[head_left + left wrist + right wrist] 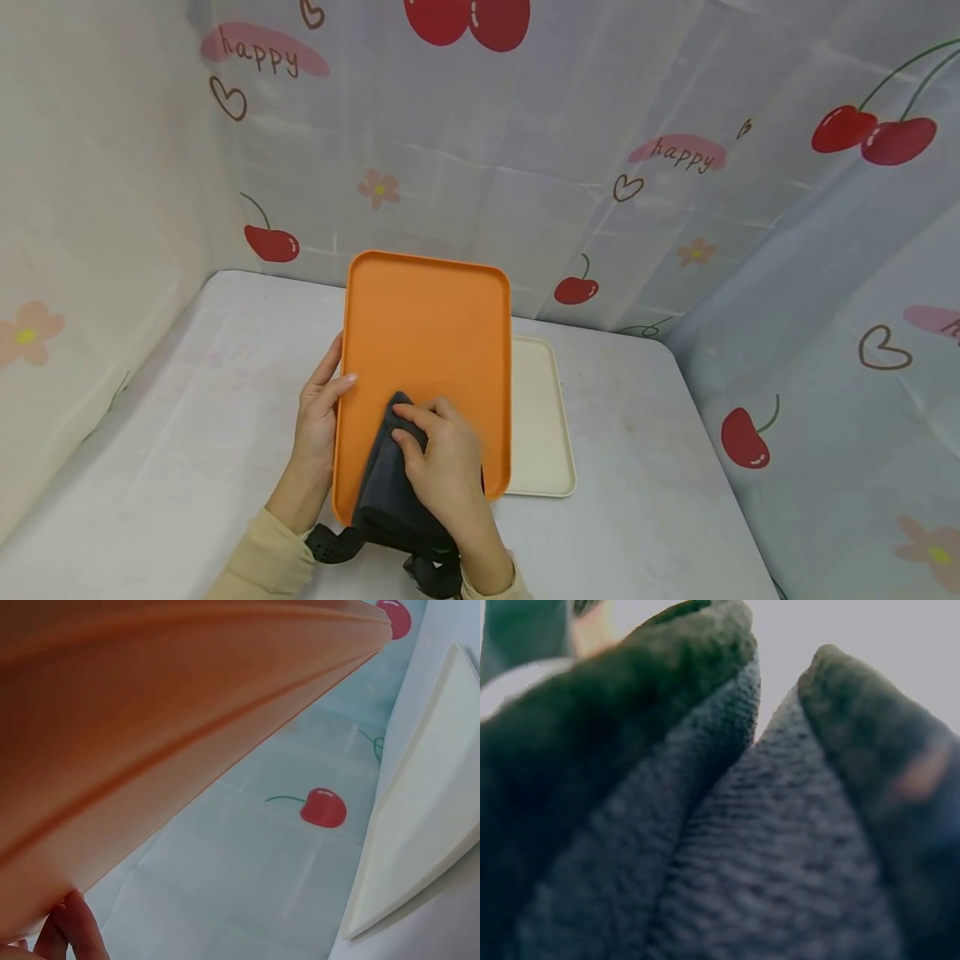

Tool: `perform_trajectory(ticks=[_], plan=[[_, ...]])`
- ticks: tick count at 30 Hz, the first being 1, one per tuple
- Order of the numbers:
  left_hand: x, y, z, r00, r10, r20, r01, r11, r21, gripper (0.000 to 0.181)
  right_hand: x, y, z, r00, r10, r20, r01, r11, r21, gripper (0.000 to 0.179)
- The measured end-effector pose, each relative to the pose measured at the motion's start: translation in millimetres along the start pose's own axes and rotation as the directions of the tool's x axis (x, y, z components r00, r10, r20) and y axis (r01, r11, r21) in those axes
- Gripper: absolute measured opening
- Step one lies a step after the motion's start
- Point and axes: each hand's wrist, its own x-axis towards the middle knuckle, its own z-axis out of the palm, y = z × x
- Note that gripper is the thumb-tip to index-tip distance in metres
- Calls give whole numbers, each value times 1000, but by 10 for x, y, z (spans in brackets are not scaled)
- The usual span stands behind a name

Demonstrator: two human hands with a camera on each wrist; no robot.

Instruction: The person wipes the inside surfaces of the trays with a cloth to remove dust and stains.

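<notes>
An orange tray (pixel 427 333) is held tilted up off the table by my left hand (pixel 318 425), which grips its left edge, thumb on the front. The left wrist view shows the tray's underside, with fingers (pixel 79 926) at its edge. On the lower part of the tray's face, my right hand (pixel 450 462) pinches a dark grey cloth (pixel 386 492) between thumb and fingers. Folds of that cloth hang below the hand and fill most of the right wrist view, hiding the right fingers there.
Behind the orange tray, a cream tray (pixel 542 417) lies on the white-covered table (pixel 637 467), partly hidden. Curtains (pixel 487 200) printed with cherries and flowers stand around the table at the back and sides. Black straps (pixel 333 543) show at the wrists.
</notes>
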Motion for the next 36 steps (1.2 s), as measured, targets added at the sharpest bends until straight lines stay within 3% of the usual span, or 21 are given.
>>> perform_trajectory(ticks=[11, 26, 36], plan=[[4, -39, 9, 1000, -5, 15, 5, 1000, 27, 55, 16, -270, 133, 987, -120, 108, 122, 992, -13, 27], [-31, 0, 15, 1000, 4, -1, -4, 999, 52, 60, 3, -290, 127, 984, -150, 97, 156, 986, -59, 27], [-30, 23, 25, 1000, -6, -12, 6, 1000, -11, 57, -50, -230, 63, 988, -154, 32, 157, 975, -154, 25]])
